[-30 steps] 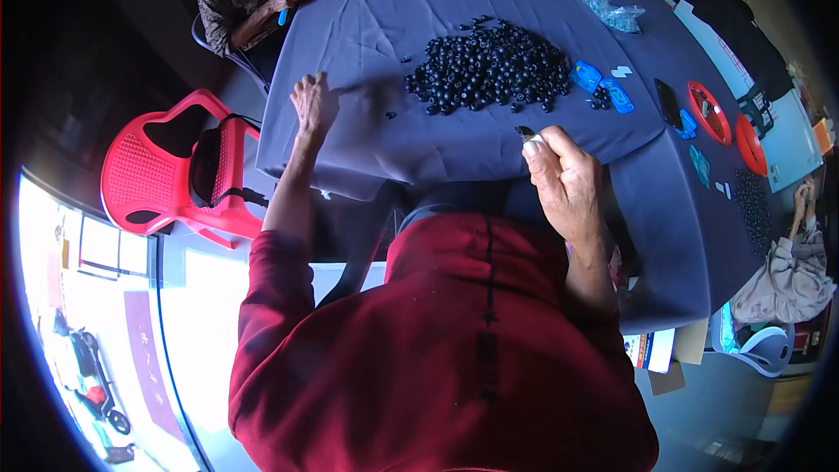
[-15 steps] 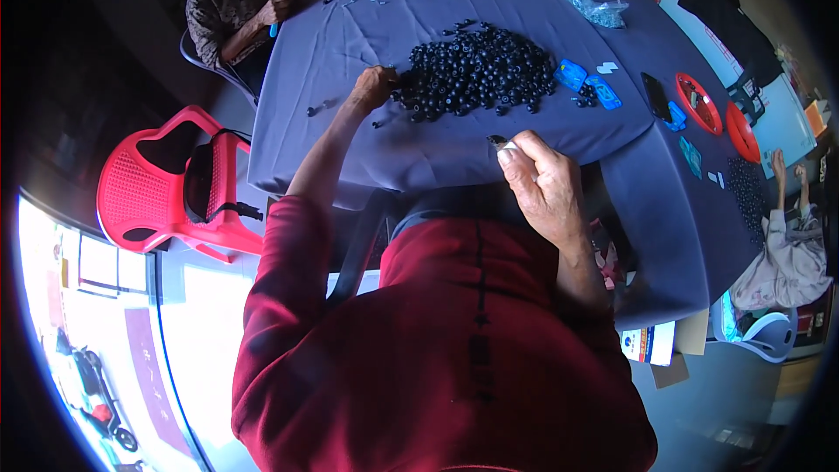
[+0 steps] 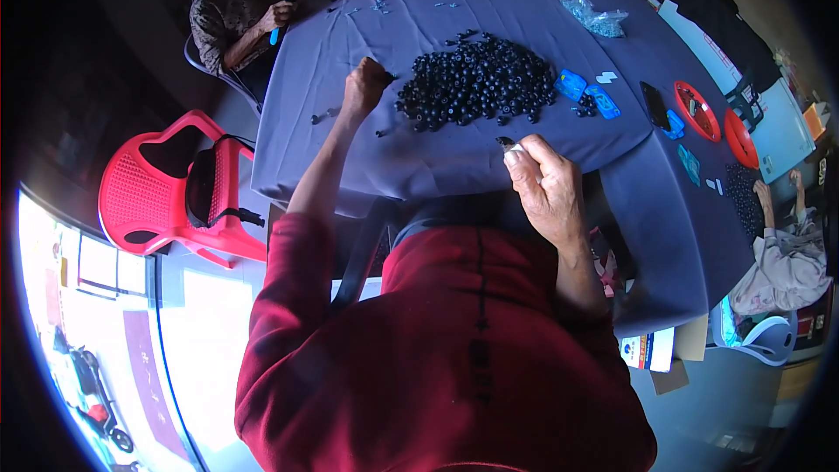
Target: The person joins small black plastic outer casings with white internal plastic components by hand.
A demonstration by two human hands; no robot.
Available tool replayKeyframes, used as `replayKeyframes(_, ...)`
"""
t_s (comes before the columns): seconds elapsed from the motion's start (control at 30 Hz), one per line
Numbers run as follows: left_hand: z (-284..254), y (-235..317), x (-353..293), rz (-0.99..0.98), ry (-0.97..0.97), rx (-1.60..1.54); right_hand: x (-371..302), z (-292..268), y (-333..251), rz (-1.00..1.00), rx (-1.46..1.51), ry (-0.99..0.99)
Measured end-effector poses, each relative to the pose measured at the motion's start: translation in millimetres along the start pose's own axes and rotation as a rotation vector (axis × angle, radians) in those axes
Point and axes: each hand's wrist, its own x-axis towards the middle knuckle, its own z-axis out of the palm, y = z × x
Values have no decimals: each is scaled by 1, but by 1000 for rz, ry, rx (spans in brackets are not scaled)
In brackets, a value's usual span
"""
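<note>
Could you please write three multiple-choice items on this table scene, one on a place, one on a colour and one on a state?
1. Where is the left hand?
A. at the left edge of the pile of small black parts
B. on the red chair
C. in the red bowl

2. What colour is the tablecloth?
A. white
B. grey-purple
C. green

3. How is the right hand?
A. flat and open on the cloth
B. out of view
C. closed, pinching a small dark part at its fingertips

Answers: 1 A, the fist sits just beside the heap; 2 B, the cloth reads grey-purple all over; 3 C, the fingers are curled with the part at their tips.
</note>
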Motion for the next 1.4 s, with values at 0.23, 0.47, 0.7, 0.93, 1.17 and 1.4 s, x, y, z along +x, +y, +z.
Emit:
replayKeyframes(0.23,-23,151,-36,-131,-448,-1867,-4,-6,-10,48,93,49)
replayKeyframes(0.47,-15,209,-66,-27,-588,-1945,-8,-14,-22,-28,84,105)
replayKeyframes(0.7,-12,226,-79,-94,-588,-1917,-8,-14,-20,-42,89,137)
replayKeyframes(0.93,-12,222,-82,-93,-545,-1700,-7,-16,-21,-17,17,119)
replayKeyframes(1.17,-11,219,-82,-99,-502,-1626,-7,-19,-21,37,-88,99)
replayKeyframes(1.4,-11,222,-82,-74,-502,-1660,-7,-17,-19,42,-75,101)
